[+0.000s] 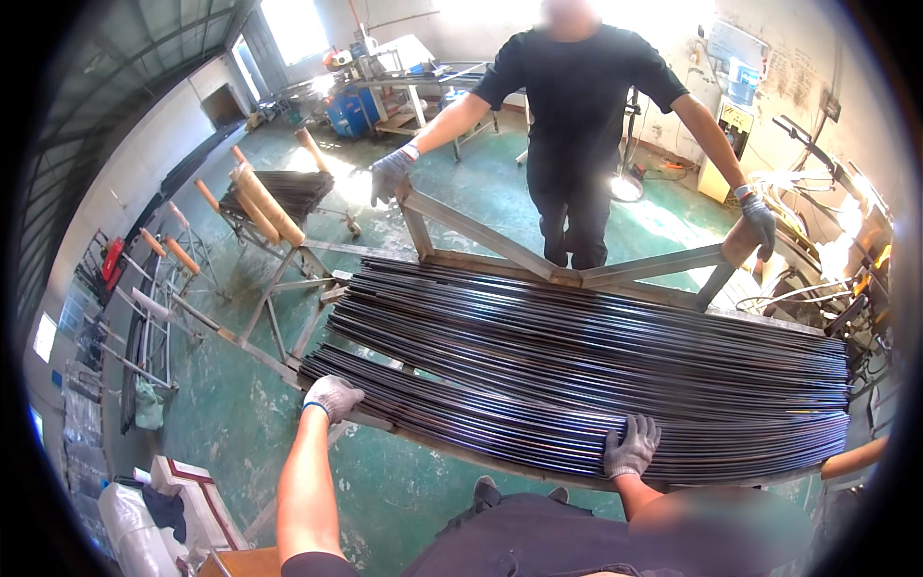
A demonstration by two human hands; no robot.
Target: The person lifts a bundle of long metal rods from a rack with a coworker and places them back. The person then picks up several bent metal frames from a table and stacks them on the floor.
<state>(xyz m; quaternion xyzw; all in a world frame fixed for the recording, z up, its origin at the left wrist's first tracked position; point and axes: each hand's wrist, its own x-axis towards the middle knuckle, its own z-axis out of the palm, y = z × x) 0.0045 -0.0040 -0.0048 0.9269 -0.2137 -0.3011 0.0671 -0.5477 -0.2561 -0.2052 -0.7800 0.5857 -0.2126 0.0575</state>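
A wide layer of long, thin, dark metal rods (577, 337) lies across a metal rack in front of me. Toward the left end a gap splits the near band from the rest. My left hand (332, 397), in a pale knit glove, is curled over the near edge of the rods by their left ends; its fingertips are partly hidden. Farther right, my gloved right hand (633, 446) rests on top of the near rods, fingers stretched and somewhat apart. Across the rack stands a co-worker (577, 125) with both gloved hands on the upright ends of the angled metal frame (476, 234).
Another bundle of dark rods (293, 197) sits on a stand with tan-wrapped posts (269, 202) at the left. Cables and hoses (812, 231) crowd the right wall. A wrapped bundle (135, 519) is at the lower left. A workbench (413, 96) stands at the back.
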